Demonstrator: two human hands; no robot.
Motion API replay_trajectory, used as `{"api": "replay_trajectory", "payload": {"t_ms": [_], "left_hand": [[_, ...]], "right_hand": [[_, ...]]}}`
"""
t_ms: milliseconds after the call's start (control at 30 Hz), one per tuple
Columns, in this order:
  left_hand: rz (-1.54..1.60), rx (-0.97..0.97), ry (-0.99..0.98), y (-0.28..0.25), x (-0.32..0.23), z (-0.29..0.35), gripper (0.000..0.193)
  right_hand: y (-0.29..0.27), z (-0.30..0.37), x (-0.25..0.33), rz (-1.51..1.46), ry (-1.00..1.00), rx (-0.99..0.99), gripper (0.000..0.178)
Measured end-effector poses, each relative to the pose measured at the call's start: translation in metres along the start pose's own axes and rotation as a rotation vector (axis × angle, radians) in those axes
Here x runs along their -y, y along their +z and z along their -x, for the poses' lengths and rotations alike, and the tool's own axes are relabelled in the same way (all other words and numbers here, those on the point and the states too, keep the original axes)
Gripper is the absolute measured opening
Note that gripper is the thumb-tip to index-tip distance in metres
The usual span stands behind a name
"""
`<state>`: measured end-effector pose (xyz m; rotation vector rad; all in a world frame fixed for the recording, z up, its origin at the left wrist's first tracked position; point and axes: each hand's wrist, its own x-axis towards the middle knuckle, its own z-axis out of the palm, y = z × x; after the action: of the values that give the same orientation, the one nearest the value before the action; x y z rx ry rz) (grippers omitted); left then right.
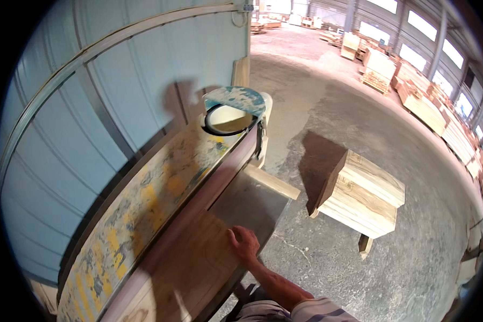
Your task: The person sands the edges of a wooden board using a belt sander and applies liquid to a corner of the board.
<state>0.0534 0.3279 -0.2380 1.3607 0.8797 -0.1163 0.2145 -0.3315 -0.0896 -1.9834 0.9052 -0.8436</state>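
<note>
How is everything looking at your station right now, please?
Right hand on wooden board; left hand out of view. Board lying flat alongside pinkish belt. Wooden strip across far end of metal table, beyond the board.

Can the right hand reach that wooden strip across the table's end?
Probably yes: the right hand is at the board, and nothing visibly blocks the way over the metal tabletop to the strip.

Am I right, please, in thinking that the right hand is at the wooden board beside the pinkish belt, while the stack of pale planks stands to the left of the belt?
Not quite: the stack of pale planks stands to the right of the pinkish belt, as the head view shows. The right hand is indeed at the wooden board beside the belt.
</note>
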Motion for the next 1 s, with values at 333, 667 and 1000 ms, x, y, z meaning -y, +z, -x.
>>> {"api": "replay_trajectory", "payload": {"t_ms": [333,667,1000], "left_hand": [[-0.170,0.091,0.091,0.192,-0.064,-0.012,0.027],[-0.200,0.149,0.085,0.245,-0.075,-0.013,0.033],[-0.079,0.089,0.090,0.231,-0.064,-0.003,0.042]], "right_hand": [[-0.016,-0.073,-0.015,0.055,0.111,-0.051,0.027],[0.002,-0.007,-0.010,0.015,-0.010,0.001,0.026],[0.006,-0.018,-0.011,0.029,0.078,0.092,0.027]]}}
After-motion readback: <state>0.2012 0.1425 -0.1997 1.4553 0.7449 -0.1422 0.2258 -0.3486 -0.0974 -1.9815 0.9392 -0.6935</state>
